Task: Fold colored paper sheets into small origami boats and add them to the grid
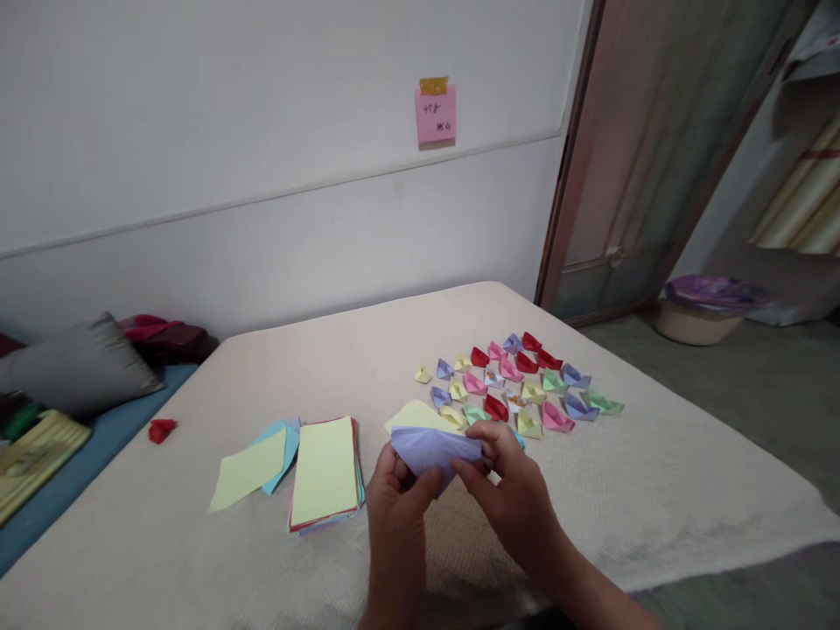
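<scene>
A folded sheet of lavender paper (430,451) is held up between my two hands above the table. My left hand (402,503) grips its left and lower part, thumb across the front. On the right edge, my right hand (502,477) pinches the paper between thumb and fingers. Just behind it lies a pale yellow sheet (415,411), partly covered by the lavender paper. Beyond my right hand, many small folded paper boats (512,371) in red, pink, yellow, green and lavender stand in rough rows.
Left of my hands sits a stack of coloured paper (325,472), with a loose yellow sheet (253,468) and a blue sheet (279,472) beside it. A crumpled-looking red paper piece (161,430) lies far left. A pink note (436,115) is taped to the wall.
</scene>
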Demonstrator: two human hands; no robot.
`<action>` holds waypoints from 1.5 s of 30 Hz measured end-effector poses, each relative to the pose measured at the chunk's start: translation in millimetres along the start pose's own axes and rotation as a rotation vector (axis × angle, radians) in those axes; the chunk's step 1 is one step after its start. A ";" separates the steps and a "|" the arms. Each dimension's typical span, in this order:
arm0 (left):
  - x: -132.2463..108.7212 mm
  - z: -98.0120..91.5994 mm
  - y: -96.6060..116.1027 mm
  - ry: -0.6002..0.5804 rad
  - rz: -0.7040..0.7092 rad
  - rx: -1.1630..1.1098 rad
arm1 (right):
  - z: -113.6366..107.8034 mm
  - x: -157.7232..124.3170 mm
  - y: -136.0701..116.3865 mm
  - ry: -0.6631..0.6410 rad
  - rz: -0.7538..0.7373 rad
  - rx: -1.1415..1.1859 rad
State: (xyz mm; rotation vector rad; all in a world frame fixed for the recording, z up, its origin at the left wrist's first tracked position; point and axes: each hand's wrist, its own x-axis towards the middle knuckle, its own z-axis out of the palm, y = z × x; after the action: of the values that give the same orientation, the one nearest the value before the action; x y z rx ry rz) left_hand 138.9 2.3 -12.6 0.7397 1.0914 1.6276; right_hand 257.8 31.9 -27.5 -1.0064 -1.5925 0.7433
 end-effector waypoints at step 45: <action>-2.6 -8.9 -8.5 0.018 -0.061 0.024 | 0.3 8.5 -6.4 -0.142 0.353 0.404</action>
State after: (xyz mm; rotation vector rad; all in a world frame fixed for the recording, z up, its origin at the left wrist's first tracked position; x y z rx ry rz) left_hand 135.5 -2.1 -23.9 0.7018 1.1377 1.5750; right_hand 255.3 36.6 -18.3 -0.9568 -1.3178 1.3446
